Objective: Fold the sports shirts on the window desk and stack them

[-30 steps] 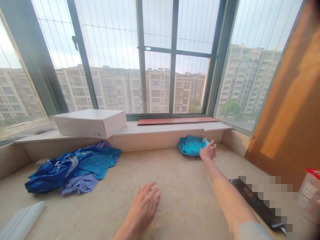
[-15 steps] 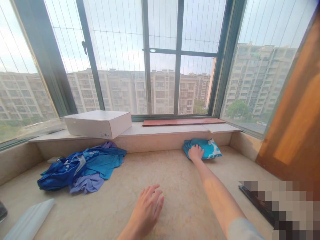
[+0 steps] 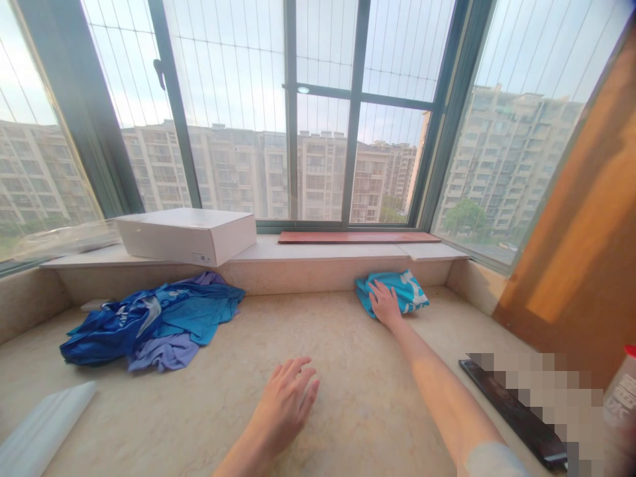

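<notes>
My right hand (image 3: 385, 304) rests on a folded turquoise cloth with a white pattern (image 3: 411, 291), at the back right of the stone surface. Its fingers are spread over the left part of the cloth. Nearer the camera, my left hand (image 3: 294, 392) is above the bare stone with fingers apart and nothing in it. To the left lies a loose heap of clothes, with a dark blue shiny garment (image 3: 106, 331), a teal one (image 3: 199, 319) and a purple one (image 3: 163, 352).
A white box (image 3: 186, 235) and a reddish board (image 3: 358, 237) sit on the ledge (image 3: 318, 250) under the windows. A white panel (image 3: 47, 424) lies front left. On the right are a black flat object (image 3: 507, 407), partly pixelated, and a red-lidded container (image 3: 619, 397).
The view has shifted slightly, bringing the red-lidded container in at the right. My right hand's fingers are spread a little more on the turquoise cloth. My left hand stays apart and empty.
</notes>
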`<state>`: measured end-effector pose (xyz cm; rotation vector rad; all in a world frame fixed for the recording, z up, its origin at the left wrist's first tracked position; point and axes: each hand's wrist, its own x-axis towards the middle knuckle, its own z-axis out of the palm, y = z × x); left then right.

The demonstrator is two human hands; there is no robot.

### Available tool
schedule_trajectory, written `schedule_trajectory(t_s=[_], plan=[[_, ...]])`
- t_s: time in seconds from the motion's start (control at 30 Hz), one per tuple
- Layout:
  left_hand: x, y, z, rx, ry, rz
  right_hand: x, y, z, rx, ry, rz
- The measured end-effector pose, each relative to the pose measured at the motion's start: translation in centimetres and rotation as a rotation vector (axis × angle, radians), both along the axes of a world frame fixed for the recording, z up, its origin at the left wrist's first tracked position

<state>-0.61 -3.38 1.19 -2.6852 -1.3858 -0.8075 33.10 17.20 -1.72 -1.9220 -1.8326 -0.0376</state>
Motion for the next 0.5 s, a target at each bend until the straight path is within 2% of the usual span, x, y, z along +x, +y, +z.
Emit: schedule_trajectory(t_s=[0.07, 0.13, 0.2, 0.37, 0.5], plan=[[0.0, 0.0, 0.1, 0.005, -0.007, -0.004, 0.6, -0.4, 0.1, -0.040, -0.032, 0.123], [0.0, 0.1, 0.1, 0.008, -0.010, -0.005, 1.2, -0.3, 0.4, -0.066, -0.045, 0.176], [0.1, 0.0, 0.1, 0.006, -0.005, -0.008, 1.8, 0.2, 0.5, -0.066, -0.036, 0.123], [0.2, -0.4, -0.4, -0.027, 0.018, 0.003, 3.2, 2.1, 0.8, -0.143, 0.025, -0.136], [0.0, -0.3, 0.1, -0.014, -0.038, -0.032, 2.5, 2.9, 2.2, -0.166, 0.047, -0.204]])
